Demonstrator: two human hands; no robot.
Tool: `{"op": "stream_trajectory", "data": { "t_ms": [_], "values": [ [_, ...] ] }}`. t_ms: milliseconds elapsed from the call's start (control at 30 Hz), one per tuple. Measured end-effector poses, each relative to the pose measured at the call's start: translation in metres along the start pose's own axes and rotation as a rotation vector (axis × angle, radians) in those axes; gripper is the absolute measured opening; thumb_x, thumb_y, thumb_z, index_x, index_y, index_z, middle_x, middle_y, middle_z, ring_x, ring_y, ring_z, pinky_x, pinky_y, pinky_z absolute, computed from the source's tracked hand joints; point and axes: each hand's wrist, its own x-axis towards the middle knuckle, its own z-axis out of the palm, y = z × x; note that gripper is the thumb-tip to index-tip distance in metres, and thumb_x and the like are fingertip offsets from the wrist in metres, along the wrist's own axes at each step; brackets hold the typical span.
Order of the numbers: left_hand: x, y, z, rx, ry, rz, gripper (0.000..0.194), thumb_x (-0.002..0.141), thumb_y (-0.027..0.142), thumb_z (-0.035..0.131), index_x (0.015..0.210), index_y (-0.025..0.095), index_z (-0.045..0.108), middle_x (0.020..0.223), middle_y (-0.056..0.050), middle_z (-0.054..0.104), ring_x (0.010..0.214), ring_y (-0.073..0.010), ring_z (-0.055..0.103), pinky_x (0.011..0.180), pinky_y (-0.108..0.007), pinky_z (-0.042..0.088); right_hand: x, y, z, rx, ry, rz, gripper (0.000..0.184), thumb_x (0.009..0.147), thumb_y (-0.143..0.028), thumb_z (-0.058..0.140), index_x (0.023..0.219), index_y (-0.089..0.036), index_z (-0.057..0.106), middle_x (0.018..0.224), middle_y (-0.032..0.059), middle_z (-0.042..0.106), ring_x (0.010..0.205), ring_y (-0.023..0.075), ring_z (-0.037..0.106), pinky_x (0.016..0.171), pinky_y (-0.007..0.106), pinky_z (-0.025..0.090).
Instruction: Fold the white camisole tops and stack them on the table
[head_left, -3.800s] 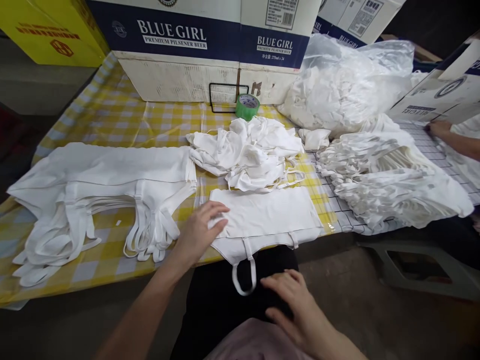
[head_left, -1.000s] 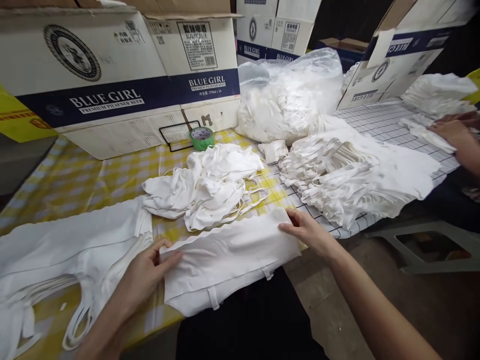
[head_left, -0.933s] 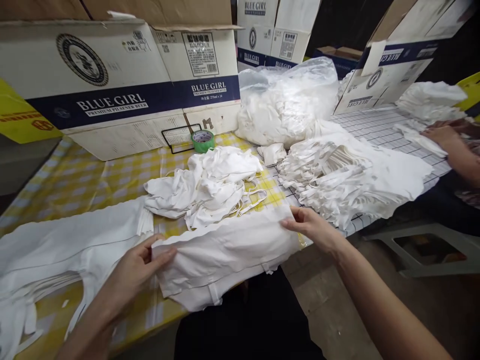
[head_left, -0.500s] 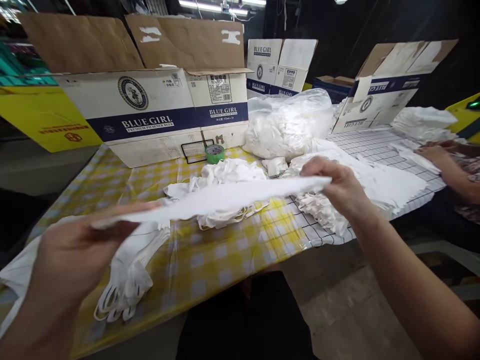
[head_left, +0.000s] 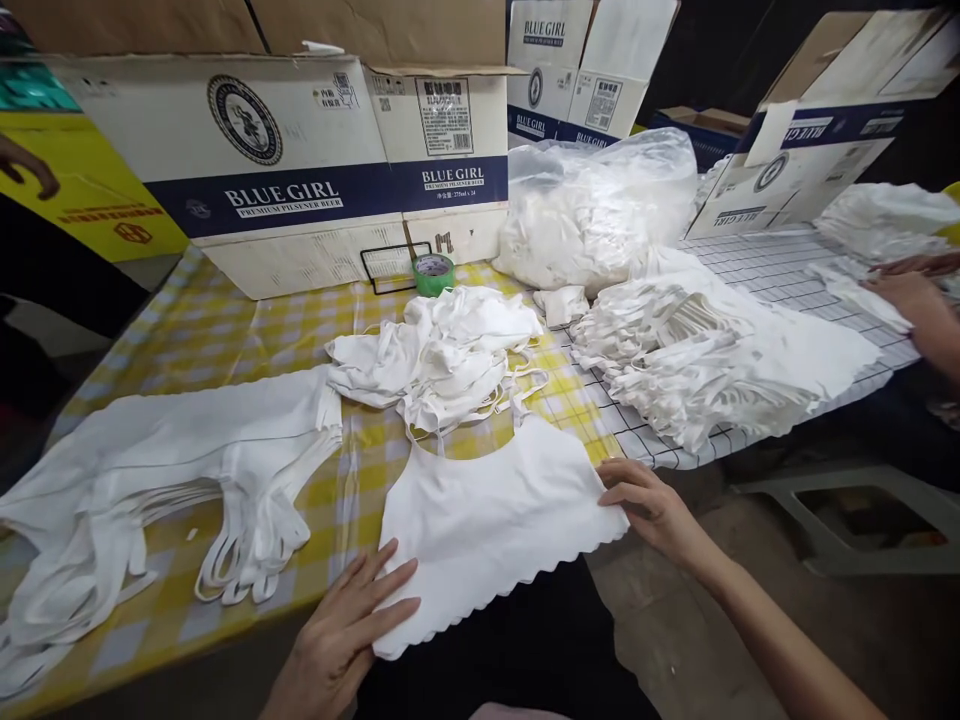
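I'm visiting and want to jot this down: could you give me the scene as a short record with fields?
In front: white top, spread out, wavy hem on the near side
Left hand: fingers spread on the top's near left corner
Right hand: at the top's right edge
Beyond: crumpled white clothes, green tape, printed carton
To the left: stack of white clothes
Far right: another person's hand

At seven o'clock the bottom edge cuts off my left hand (head_left: 341, 625) near the wrist. The white top (head_left: 491, 500) before me hides part of my lap (head_left: 525, 650). Toward nine, the garment stack (head_left: 180, 430) runs past the left edge. At three, the right edge crops a co-worker's arm (head_left: 934, 325). Near twelve, the carton label (head_left: 444, 118) carries print too small to read.
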Motion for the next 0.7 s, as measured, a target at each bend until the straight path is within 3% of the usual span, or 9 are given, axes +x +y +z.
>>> {"op": "stream_trajectory", "data": {
  "t_ms": [233,700],
  "values": [
    [-0.004,-0.009,-0.001,0.076,-0.018,0.072,0.049,0.078,0.005,0.050,0.121,0.029,0.053,0.127,0.001,0.056,0.129,-0.0227,0.037,0.105,-0.043,0.036,-0.010,0.003,0.006,-0.065,0.035,-0.026,0.027,0.080,-0.007,0.050,0.089,-0.027,0.064,0.121,0.0046,0.051,0.117,0.0242,0.044,0.093,0.042,0.042],
    [-0.006,-0.003,-0.001,0.041,0.066,-0.014,0.041,0.080,0.010,0.048,0.116,0.028,0.058,0.116,0.001,0.063,0.120,-0.0206,0.049,0.102,-0.038,0.041,-0.018,0.003,0.008,-0.065,0.091,-0.006,0.024,0.079,-0.006,0.050,0.087,-0.025,0.062,0.120,0.0058,0.052,0.112,0.0246,0.047,0.087,0.043,0.045]
  ]
}}
